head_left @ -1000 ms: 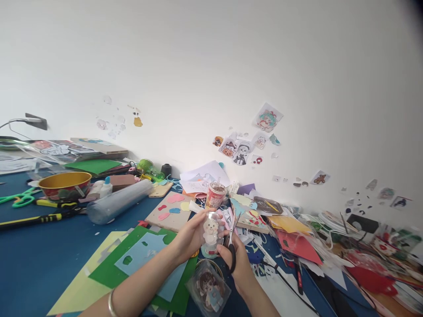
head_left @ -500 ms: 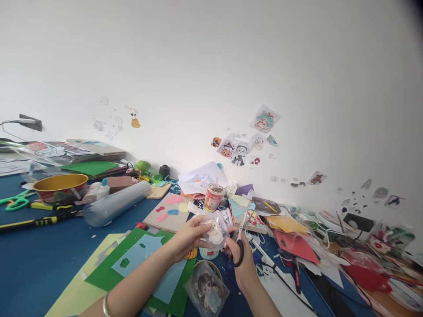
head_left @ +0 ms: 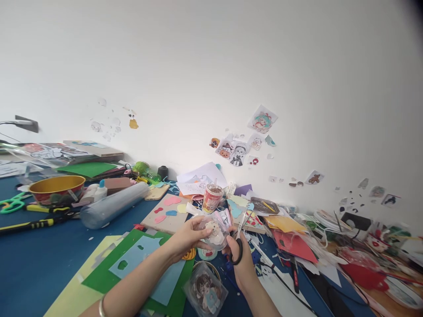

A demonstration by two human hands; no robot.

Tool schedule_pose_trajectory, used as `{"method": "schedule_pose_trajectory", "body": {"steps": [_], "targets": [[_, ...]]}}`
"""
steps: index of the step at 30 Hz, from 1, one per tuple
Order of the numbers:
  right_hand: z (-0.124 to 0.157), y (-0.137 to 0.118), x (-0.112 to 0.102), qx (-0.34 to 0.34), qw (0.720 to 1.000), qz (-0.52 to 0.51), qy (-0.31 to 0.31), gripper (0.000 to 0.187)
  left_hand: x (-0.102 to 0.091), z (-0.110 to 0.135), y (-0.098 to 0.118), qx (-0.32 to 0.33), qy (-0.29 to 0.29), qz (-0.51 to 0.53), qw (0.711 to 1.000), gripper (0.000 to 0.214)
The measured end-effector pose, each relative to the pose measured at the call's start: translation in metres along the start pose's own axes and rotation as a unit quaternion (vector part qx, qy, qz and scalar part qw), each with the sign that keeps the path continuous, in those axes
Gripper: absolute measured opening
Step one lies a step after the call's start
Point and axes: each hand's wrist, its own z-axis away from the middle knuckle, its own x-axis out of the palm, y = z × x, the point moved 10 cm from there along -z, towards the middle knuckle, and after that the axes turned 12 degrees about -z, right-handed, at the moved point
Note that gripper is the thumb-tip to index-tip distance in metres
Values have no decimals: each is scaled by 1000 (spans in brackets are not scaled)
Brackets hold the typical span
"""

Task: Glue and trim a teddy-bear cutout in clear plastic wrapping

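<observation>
the left hand (head_left: 185,238) has its fingers closed on the left edge of a clear plastic piece (head_left: 225,240), thumb resting on the front of it. a small cream bear-like figure (head_left: 216,232) shows on or inside the plastic; which of the two, i cannot tell. the right hand (head_left: 243,259) has its fingers curled around the black handles of a pair of scissors (head_left: 237,255), and its thumb tip is at the right edge of the plastic. the scissors' blades point up and away to the right, narrowly parted, beside the plastic and not around it. both hands and the plastic are above the blue tabletop (head_left: 29,273), near the middle of the view. a silvery bangle (head_left: 101,307) circles the left wrist.

just below the hands lies a clear square sleeve (head_left: 206,290) with a brown-haired cartoon character in it. to the left, under the left forearm, a light blue sheet (head_left: 150,259) with cut-out holes lies on a green sheet (head_left: 95,277), which overlaps a pale yellow sheet (head_left: 69,293). behind the hands stands a red-labelled cup (head_left: 212,198), with a board (head_left: 150,222) bearing pink, red, blue and yellow shapes to its left. farther left are a translucent cylinder (head_left: 114,207), a gold-lined bowl (head_left: 56,182) and green-handled scissors (head_left: 13,203). on the right, a red sheet (head_left: 297,247) lies near a dark tray (head_left: 272,206) holding something yellow. paper cartoon pictures dot the white wall (head_left: 198,66).
</observation>
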Motion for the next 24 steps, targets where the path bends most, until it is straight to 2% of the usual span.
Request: {"method": "schedule_pose_trajectory", "body": {"steps": [3, 7, 10, 14, 16, 19, 22, 24], "targets": [[0, 1, 2, -6, 999, -38, -6, 31, 10, 4, 6, 9, -41, 14, 999, 57], [-1, 4, 3, 20, 995, -95, -7, 31, 27, 9, 21, 67, -112, 24, 991, 62], [0, 9, 8, 55, 991, -117, -19, 33, 26, 8, 23, 79, -102, 9, 992, 66], [5, 12, 22, 85, 990, -93, -65, 28, 20, 6, 19, 87, -83, -29, 992, 84], [7, 14, 29, 91, 991, -61, -83, 28, 14, 4, 18, 95, -60, -60, 992, 85], [5, 16, 27, 82, 994, -2, -66, 33, -4, -2, 13, 90, 29, -169, 981, 81], [2, 11, 19, 46, 998, 1, -40, 37, -19, -1, 14, 84, 126, -314, 937, 74], [1, 4, 19, 20, 998, -19, -52, 35, -18, 2, 22, 107, 154, -401, 897, 71]]}}
